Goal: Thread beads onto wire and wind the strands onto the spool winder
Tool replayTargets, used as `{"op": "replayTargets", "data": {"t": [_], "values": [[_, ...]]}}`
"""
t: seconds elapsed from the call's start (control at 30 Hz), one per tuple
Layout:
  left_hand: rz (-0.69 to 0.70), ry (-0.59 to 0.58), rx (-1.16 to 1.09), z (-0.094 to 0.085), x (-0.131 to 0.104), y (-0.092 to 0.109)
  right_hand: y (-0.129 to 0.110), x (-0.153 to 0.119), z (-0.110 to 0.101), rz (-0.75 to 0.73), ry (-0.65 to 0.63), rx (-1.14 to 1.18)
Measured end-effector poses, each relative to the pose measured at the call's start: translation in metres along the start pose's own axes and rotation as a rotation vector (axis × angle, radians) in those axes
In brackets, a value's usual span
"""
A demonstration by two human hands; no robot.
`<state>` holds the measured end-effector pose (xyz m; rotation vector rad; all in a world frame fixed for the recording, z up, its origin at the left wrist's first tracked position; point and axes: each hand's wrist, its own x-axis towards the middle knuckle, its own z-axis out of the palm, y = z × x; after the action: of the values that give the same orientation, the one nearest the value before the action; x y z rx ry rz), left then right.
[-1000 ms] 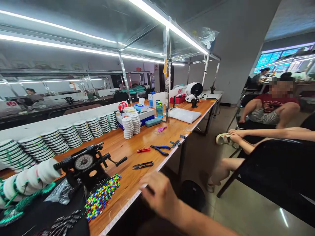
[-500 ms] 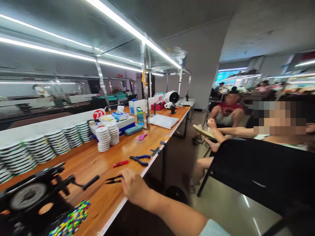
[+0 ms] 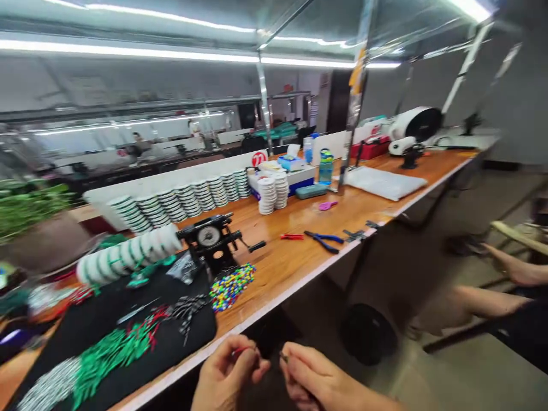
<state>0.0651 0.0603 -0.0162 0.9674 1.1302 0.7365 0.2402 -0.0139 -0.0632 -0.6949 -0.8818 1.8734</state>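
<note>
A small red thing (image 3: 240, 350), mostly hidden, sat at the near edge of the wooden table (image 3: 274, 274), pinched in the curled fingers of the left hand (image 3: 226, 374). Just to its right, the right hand (image 3: 317, 377) was closed around a small dark object (image 3: 283, 357); only its narrow tip showed, so its full shape could not be told. The two hands were near each other but apart.

Left of them lay a matte black mat (image 3: 184, 354) bearing limp green strands (image 3: 105, 357), thin silvery strands (image 3: 51, 385) and a tangle of slender dark pieces (image 3: 188, 308). At the mat's right edge spread a heap of glossy, rounded beads (image 3: 231, 285) in mixed colours. Farther off stood a black device (image 3: 209, 237) with a round dial and crank, beside a row of white spools (image 3: 128, 257). To the right lay blue-handled pliers (image 3: 325, 240), and beyond them, smooth, translucent plastic sheeting (image 3: 385, 182).
</note>
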Motion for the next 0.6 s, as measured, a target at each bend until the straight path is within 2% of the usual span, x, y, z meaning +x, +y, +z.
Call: {"op": "replayTargets", "data": {"t": [0.17,0.37,0.6], "values": [[0.038,-0.042,-0.072,0.006,-0.010,-0.005,0.008,0.000,0.010,0.024,-0.082,0.002],[0.048,-0.167,-0.043,0.000,-0.009,-0.013,0.008,0.006,0.013,0.015,-0.039,-0.107],[0.037,-0.206,-0.048,-0.001,-0.009,-0.016,0.011,0.008,0.011,0.002,-0.027,-0.133]]}}
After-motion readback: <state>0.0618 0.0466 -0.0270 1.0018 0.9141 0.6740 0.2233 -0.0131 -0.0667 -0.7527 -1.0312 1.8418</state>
